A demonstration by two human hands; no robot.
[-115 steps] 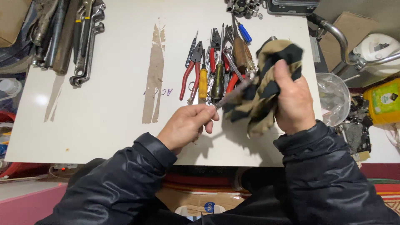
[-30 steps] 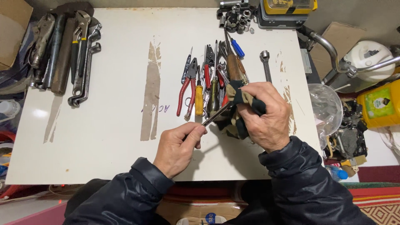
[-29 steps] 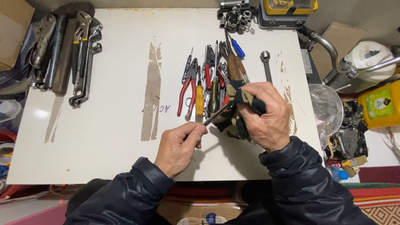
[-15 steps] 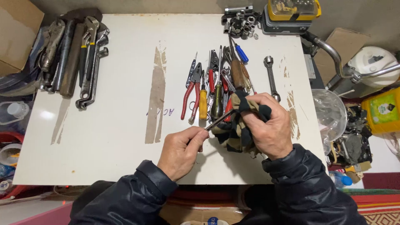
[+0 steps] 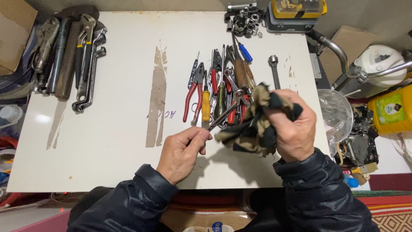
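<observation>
My left hand (image 5: 182,152) grips the lower end of a slim metal wrench (image 5: 224,112), which points up and to the right above the white table (image 5: 107,141). My right hand (image 5: 294,129) is closed on a bunched tan and black rag (image 5: 253,129), held just right of the wrench's upper end and apart from it. Behind the wrench lies a row of hand tools: red-handled pliers (image 5: 193,92), a yellow-handled screwdriver (image 5: 206,103), a blue-handled screwdriver (image 5: 244,51) and a loose ring wrench (image 5: 274,68).
Large wrenches and locking pliers (image 5: 68,60) are piled at the table's far left. Sockets (image 5: 244,19) and a yellow-lidded case (image 5: 296,13) sit at the far edge. A clear bowl (image 5: 334,114), a yellow container (image 5: 392,109) and clutter stand off the right side.
The rag was wrapped around the wrench's upper end; my right hand has now drawn it off to the right, baring the ring end. My left hand has kept its hold.
</observation>
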